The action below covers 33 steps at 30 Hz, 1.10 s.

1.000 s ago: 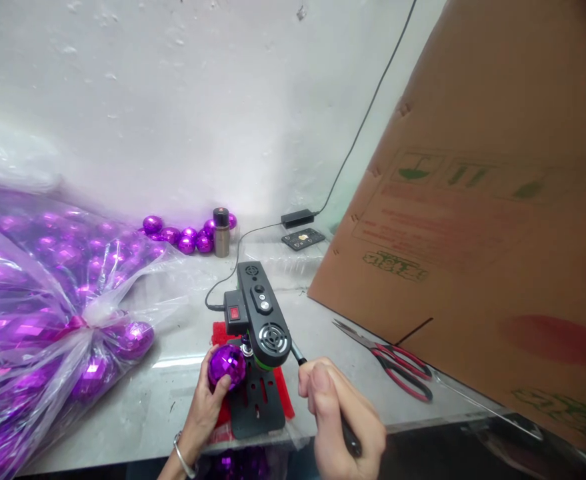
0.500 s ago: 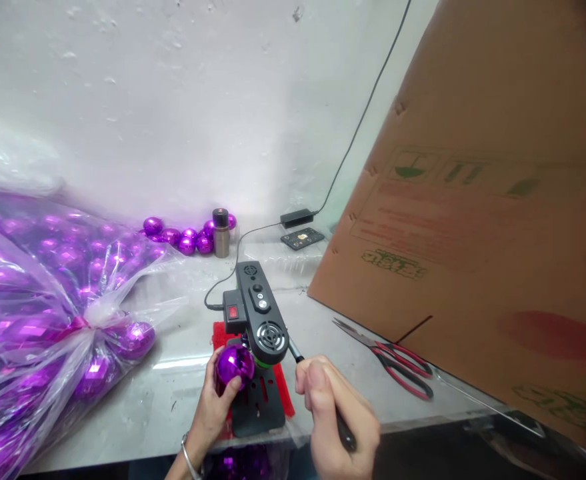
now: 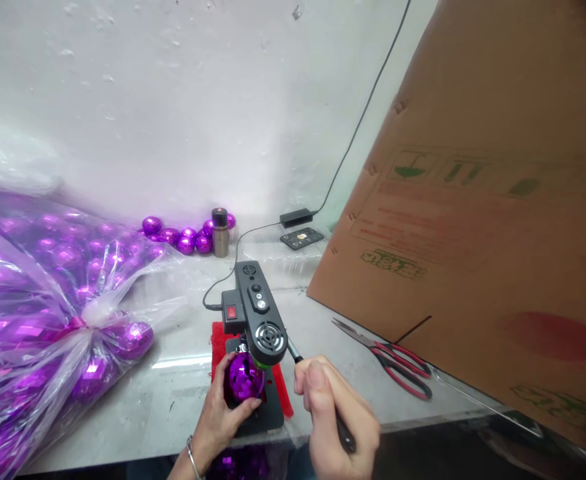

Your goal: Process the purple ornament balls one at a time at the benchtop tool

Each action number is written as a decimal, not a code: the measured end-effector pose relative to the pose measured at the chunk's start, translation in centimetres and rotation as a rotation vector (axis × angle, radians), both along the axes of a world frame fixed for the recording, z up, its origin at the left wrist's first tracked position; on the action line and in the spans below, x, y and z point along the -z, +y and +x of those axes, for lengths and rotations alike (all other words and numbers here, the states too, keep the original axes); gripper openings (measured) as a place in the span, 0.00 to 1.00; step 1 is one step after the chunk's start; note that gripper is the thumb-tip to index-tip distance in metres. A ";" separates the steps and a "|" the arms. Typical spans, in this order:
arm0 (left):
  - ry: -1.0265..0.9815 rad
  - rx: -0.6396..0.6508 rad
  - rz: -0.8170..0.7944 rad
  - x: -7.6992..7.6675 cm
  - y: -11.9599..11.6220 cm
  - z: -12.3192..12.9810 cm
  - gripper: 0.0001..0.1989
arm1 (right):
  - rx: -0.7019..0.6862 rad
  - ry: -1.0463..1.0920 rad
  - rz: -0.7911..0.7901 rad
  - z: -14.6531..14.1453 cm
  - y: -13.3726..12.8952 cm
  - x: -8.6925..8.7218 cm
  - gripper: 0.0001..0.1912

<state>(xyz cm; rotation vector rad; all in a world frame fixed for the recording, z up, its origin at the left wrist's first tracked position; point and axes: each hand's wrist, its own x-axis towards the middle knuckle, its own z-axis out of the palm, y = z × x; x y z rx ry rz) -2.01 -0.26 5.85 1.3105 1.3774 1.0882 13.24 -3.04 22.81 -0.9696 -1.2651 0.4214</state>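
Observation:
A shiny purple ball ornament (image 3: 246, 377) is held in my left hand (image 3: 221, 408), thumb at its lower front and fingers round its left side. The ball sits under the front end of a black bench device (image 3: 256, 300) with round grilles and a red switch. My right hand (image 3: 339, 417) is closed round the black-handled lever (image 3: 345, 435) on the device's right side. Below the ball lies the device's slotted black base plate (image 3: 269, 410), resting on a red cloth (image 3: 283, 390).
A clear bag of purple balls (image 3: 37, 287) lies at left. More loose balls (image 3: 187, 243), a dark-capped bottle (image 3: 220, 233), a power adapter (image 3: 296, 217) and a phone (image 3: 301, 238) stand at the back. Red-handled pliers (image 3: 397, 363) lie at right before a large cardboard box (image 3: 473, 200).
My left hand has moved slightly right with the ball, bringing it further under the device's front end, and the ball has turned. The right hand stays on the lever.

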 end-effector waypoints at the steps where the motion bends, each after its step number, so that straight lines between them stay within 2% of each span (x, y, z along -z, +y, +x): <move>1: 0.004 -0.004 0.002 0.0 0.0 0.0 0.44 | -0.003 0.002 0.000 0.0 0.0 0.0 0.20; 13: 0.038 0.001 0.010 0.1 0.4 0.4 0.44 | 0.005 -0.021 -0.034 0.3 0.3 -0.2 0.21; 18: 0.020 0.061 0.010 0.3 0.3 1.3 0.45 | 0.015 -0.017 -0.041 0.2 0.2 -0.4 0.21; 22: 0.013 0.059 -0.004 0.5 0.1 1.6 0.45 | 0.009 -0.006 -0.042 0.0 0.1 -0.6 0.22; 33: -0.033 -0.011 -0.039 0.4 -0.4 -1.0 0.45 | 0.005 -0.059 -0.008 0.1 0.1 -0.7 0.21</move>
